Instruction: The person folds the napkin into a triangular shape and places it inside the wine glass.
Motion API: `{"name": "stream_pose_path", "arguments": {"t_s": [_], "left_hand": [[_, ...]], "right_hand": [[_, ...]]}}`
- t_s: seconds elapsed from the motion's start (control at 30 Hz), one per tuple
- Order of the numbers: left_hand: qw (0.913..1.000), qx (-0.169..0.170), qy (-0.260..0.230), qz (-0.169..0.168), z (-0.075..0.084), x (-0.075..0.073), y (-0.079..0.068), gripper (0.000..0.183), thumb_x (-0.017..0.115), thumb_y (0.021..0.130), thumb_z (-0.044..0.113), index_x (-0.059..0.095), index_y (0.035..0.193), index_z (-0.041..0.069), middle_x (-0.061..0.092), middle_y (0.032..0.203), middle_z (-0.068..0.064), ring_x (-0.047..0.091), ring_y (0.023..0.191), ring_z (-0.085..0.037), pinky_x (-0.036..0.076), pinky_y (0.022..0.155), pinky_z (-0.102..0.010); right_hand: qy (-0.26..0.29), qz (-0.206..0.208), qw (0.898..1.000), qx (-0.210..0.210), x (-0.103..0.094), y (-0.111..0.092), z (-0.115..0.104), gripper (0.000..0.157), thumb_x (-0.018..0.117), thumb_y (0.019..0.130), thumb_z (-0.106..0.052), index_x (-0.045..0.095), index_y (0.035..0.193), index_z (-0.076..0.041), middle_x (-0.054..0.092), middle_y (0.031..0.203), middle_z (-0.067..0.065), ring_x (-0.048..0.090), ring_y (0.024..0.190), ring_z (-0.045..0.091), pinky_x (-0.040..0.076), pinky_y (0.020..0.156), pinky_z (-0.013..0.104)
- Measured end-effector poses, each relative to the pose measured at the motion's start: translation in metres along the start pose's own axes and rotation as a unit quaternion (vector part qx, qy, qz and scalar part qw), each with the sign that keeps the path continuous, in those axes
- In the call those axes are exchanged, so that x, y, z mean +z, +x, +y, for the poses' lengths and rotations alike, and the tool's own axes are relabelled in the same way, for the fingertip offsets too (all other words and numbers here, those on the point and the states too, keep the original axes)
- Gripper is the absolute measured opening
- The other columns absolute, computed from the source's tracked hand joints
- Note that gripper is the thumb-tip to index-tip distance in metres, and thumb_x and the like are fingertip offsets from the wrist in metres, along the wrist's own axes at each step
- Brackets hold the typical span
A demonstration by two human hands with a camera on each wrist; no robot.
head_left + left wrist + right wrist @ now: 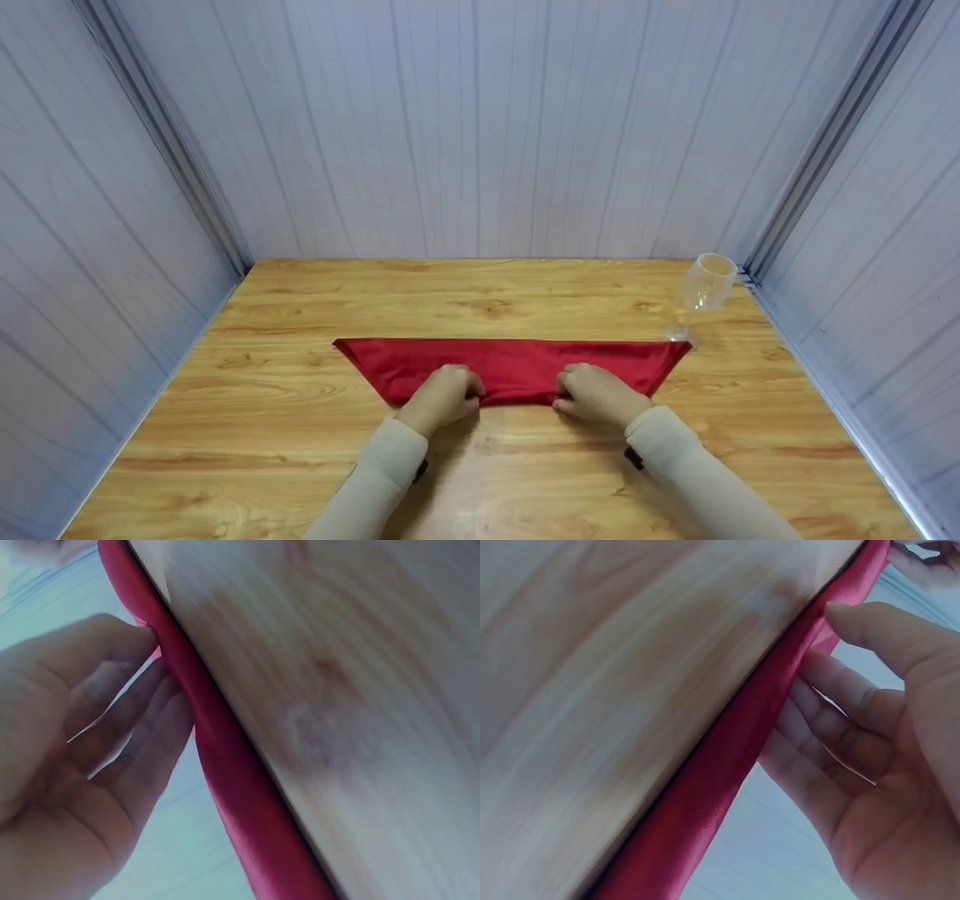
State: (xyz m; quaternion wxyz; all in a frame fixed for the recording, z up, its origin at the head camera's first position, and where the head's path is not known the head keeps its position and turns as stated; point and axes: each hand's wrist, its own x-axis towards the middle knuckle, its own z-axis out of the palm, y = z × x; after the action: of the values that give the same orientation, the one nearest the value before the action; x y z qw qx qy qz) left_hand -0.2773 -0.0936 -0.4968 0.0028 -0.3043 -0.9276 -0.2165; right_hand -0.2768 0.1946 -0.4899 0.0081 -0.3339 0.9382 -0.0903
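A red cloth [517, 367], folded into a wide trapezoid with its long side away from me, lies on the wooden table. My left hand [444, 394] pinches its near edge left of centre; in the left wrist view the thumb [139, 637] bears on the rolled red edge and the other fingers are against the fabric. On the right half, my right hand [600, 394] pinches the same edge. The right wrist view has that thumb [862, 621] at the fold, with the fingertips partly hidden by the cloth.
A clear stemmed glass [709, 283] stands at the back right, its foot right at the cloth's far right corner. Pale panelled walls [480, 135] enclose the wooden table [247, 420] at the back and both sides.
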Motion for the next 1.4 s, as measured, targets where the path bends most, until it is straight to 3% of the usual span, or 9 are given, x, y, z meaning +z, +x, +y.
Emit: {"name": "stream_pose_path", "arguments": {"t_s": [0.3, 0.57, 0.93, 1.23, 1.4], "left_hand": [[0.9985, 0.001, -0.049, -0.024, -0.001, 0.000, -0.002, 0.017, 0.085, 0.079, 0.010, 0.077, 0.094, 0.006, 0.072, 0.090, -0.002, 0.065, 0.088, -0.018, 0.054, 0.080, -0.033], [0.9989, 0.004, -0.041, -0.021, 0.000, 0.003, -0.006, 0.013, 0.083, 0.080, 0.005, 0.076, 0.089, 0.008, 0.071, 0.084, -0.001, 0.066, 0.081, -0.016, 0.054, 0.073, -0.031], [0.9998, 0.009, 0.003, -0.020, 0.006, 0.005, -0.012, 0.014, 0.084, 0.079, 0.008, 0.072, 0.086, 0.010, 0.068, 0.081, 0.002, 0.063, 0.078, -0.013, 0.053, 0.072, -0.030], [0.9998, 0.009, 0.016, -0.003, 0.008, 0.005, -0.012, 0.006, 0.074, 0.081, 0.003, 0.072, 0.085, 0.007, 0.069, 0.081, -0.001, 0.066, 0.078, -0.016, 0.054, 0.070, -0.032], [0.9994, -0.008, -0.008, -0.033, 0.007, 0.001, -0.008, 0.008, 0.067, 0.086, 0.000, 0.072, 0.092, 0.003, 0.070, 0.088, -0.006, 0.067, 0.086, -0.021, 0.055, 0.075, -0.035]], "right_hand": [[-0.018, 0.012, 0.999, -0.024, -0.001, -0.008, 0.001, 0.015, 0.077, 0.088, -0.019, 0.068, 0.081, -0.010, 0.057, 0.076, -0.002, 0.057, 0.073, 0.017, 0.052, 0.068, 0.033], [-0.027, 0.012, 0.999, -0.028, 0.002, -0.013, -0.004, 0.014, 0.077, 0.088, -0.018, 0.067, 0.083, -0.010, 0.057, 0.079, -0.001, 0.058, 0.076, 0.019, 0.052, 0.069, 0.033], [-0.031, 0.002, 0.999, -0.036, -0.001, -0.015, -0.010, 0.013, 0.075, 0.088, -0.015, 0.066, 0.080, -0.009, 0.058, 0.076, 0.000, 0.059, 0.074, 0.020, 0.052, 0.067, 0.034], [-0.035, -0.007, 0.999, -0.023, 0.000, -0.014, -0.009, 0.013, 0.074, 0.090, -0.017, 0.066, 0.081, -0.011, 0.057, 0.077, 0.000, 0.059, 0.075, 0.020, 0.052, 0.067, 0.035], [-0.033, -0.008, 0.999, -0.022, -0.001, -0.013, -0.009, 0.011, 0.073, 0.090, -0.015, 0.067, 0.082, -0.010, 0.059, 0.079, 0.001, 0.061, 0.077, 0.022, 0.052, 0.069, 0.036]]}}
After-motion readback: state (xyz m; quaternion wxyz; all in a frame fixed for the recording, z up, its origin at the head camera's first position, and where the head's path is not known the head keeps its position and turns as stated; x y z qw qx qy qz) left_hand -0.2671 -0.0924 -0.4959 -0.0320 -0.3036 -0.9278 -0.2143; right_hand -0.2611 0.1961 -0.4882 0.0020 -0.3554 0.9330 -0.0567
